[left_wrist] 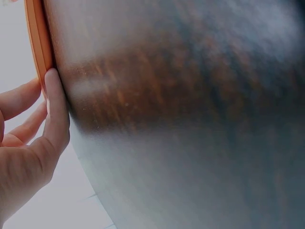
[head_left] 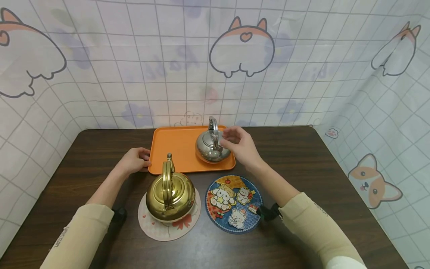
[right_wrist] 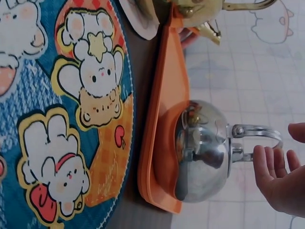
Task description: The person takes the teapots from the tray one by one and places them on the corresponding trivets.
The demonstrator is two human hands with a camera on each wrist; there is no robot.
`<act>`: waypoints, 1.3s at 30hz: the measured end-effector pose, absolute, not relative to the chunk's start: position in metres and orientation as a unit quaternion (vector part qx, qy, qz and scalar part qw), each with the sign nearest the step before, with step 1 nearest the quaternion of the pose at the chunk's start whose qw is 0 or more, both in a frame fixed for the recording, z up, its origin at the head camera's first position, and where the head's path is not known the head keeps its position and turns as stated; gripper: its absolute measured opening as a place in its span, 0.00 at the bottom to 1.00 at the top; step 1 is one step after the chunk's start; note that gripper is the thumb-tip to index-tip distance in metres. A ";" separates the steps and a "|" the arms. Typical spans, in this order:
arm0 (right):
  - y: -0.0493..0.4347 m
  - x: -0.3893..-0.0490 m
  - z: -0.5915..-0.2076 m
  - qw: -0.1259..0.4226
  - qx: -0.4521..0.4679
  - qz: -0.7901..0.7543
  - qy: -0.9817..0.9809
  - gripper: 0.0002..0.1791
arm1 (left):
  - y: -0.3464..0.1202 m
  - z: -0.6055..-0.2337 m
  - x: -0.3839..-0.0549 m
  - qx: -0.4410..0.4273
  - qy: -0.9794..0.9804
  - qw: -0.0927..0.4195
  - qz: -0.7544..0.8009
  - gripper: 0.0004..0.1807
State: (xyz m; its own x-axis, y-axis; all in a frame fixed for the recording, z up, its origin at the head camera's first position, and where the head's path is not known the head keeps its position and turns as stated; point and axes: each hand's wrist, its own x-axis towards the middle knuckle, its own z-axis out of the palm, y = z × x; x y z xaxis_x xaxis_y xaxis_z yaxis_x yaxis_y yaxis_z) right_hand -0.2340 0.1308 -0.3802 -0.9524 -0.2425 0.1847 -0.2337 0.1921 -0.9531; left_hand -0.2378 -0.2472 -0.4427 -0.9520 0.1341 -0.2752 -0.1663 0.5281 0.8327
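Note:
A shiny silver kettle [head_left: 205,145] with an upright handle [right_wrist: 261,131] stands on the right part of an orange tray [head_left: 174,145]. My right hand [head_left: 242,145] is just right of that handle, fingers loosely bent and not wrapped around it; whether a fingertip touches it I cannot tell. At the tray's left edge, my left hand [head_left: 133,161] rests its fingertips against the rim, seen closely in the left wrist view beside the tray edge [left_wrist: 39,38]. A gold kettle [head_left: 179,194] sits nearer me on a round pink mat [head_left: 154,233].
Right of the gold kettle lies a round blue mat [head_left: 215,220] with cartoon animals. Everything stands on a dark wooden table [head_left: 295,160]. A white checked cloth [head_left: 184,74] with cartoon prints hangs behind and along both sides.

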 end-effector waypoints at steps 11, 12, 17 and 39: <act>0.125 -0.245 -0.379 0.047 -0.146 -0.620 0.769 0.22 | -0.245 -0.441 -0.237 -0.006 0.865 0.152 0.478 0.26; 0.125 -0.246 -0.380 0.049 -0.146 -0.624 0.766 0.21 | -0.245 -0.441 -0.238 -0.007 0.865 0.151 0.478 0.26; 0.122 -0.250 -0.383 0.059 -0.143 -0.640 0.753 0.18 | -0.244 -0.442 -0.239 -0.011 0.870 0.144 0.472 0.26; 0.110 -0.260 -0.385 0.066 -0.122 -0.634 0.761 0.13 | -0.241 -0.442 -0.247 -0.029 0.900 0.106 0.422 0.23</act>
State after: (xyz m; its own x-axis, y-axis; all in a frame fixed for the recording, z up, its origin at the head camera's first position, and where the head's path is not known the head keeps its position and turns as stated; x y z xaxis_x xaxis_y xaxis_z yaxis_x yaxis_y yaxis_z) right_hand -0.2602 0.1102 -0.3849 -0.9617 -0.2685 0.0545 -0.1023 0.1674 -0.9806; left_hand -0.2470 -0.2408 -0.4416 -0.9757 0.0369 -0.2160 -0.1423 0.6428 0.7527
